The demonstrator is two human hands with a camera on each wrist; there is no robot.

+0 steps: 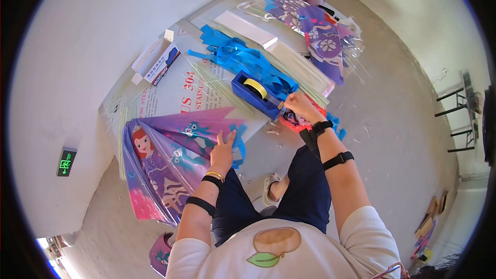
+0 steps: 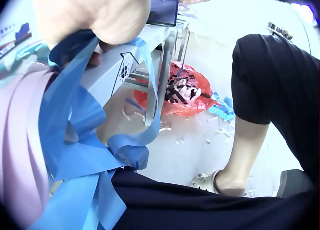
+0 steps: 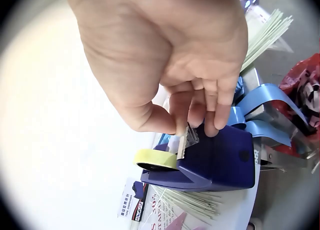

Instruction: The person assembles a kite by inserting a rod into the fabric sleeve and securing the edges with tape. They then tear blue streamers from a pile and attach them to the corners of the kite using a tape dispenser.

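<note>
A blue tape dispenser (image 1: 254,94) holding a yellow-cored roll (image 3: 156,160) stands near the table's edge. At its cutting end, my right hand (image 3: 165,54) pinches a short piece of clear tape (image 3: 191,138) between thumb and forefinger; the head view shows this hand (image 1: 304,107) too. My left hand (image 1: 222,154) rests with spread fingers on the tip of a folded purple film kite-like sheet (image 1: 170,165) printed with a princess figure. Blue ribbon (image 2: 80,150) hangs beside and below the left hand (image 2: 95,14); whether its hidden fingers hold the ribbon cannot be told.
Blue ribbons (image 1: 235,57), thin pale rods (image 1: 212,85), a white box (image 1: 155,62) and long white packs (image 1: 245,28) lie on the table. More printed sheets (image 1: 325,41) are at the far end. A red bag (image 2: 187,102) with scraps stands on the floor beside the table.
</note>
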